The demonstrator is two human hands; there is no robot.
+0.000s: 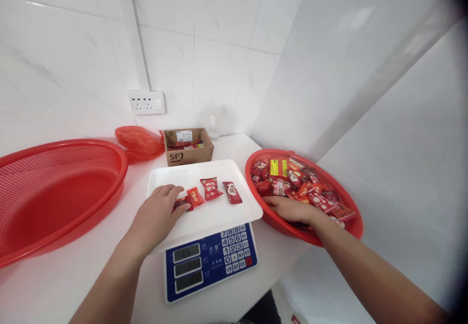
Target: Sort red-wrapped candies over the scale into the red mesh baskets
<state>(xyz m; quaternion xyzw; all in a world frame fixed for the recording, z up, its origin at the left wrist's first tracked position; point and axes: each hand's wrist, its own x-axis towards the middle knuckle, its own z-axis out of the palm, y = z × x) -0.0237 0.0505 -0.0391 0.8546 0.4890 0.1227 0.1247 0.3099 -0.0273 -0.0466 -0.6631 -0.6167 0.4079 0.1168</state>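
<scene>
Packets [211,189] are mostly red; tray [215,215] white; panel [212,260] blue — one key [249,261] red.

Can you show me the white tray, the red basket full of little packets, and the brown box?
White tray [215,217]: head view, on its bare surface.
Full red basket [278,224]: head view, on its outer wall.
Brown box [192,156]: head view, on its front wall.

I see a white tabletop [272,260] with a red bag [137,141], a cardboard box [190,157] and a clear container [213,131] along its back edge, a scale [212,258] toward the front edge, a packet-filled basket [349,207] at the right edge, a mesh basket [87,168] farther left
</scene>
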